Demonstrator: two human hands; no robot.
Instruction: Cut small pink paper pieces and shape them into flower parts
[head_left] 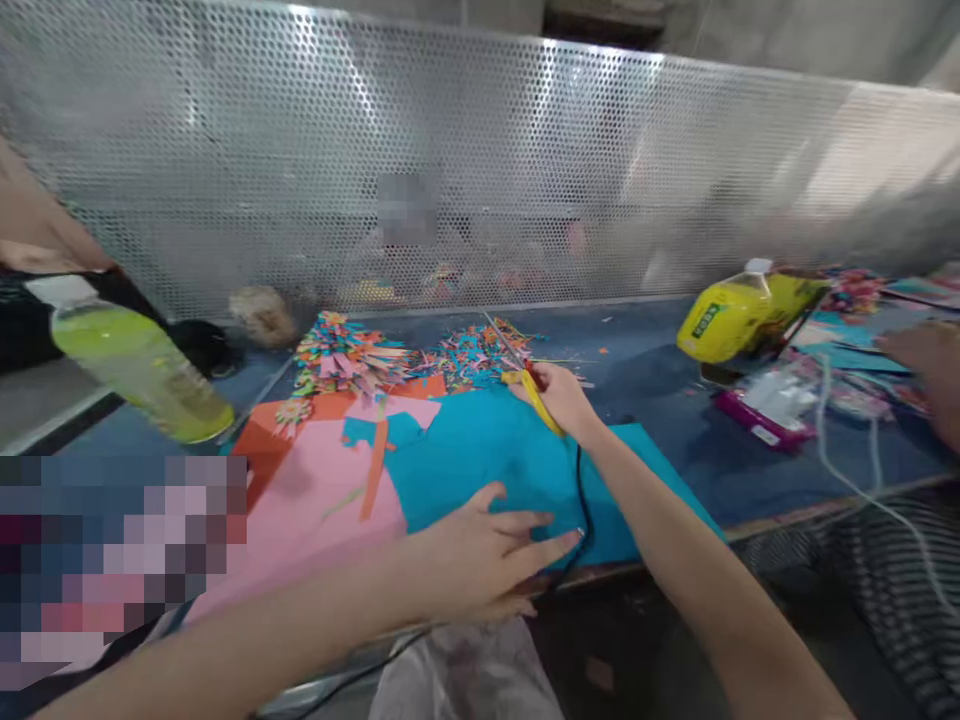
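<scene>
In the head view, holds in the right hand (564, 395) metal scissors with yellow handles (540, 406), fingers wrapped around them, blades directed over a loose scatter of small multicoloured paper cuttings (472, 357). Spreads the fingers of the left hand (480, 550) loosely over a wide blue paper sheet (480, 440), pinching nothing visible. Seems well advanced in cutting, judging from these cuttings and a bushy multicoloured heap of paper strips (345, 355) beside them. Apparently has paper left: the blue sheet and a large pink paper sheet (315, 475).
</scene>
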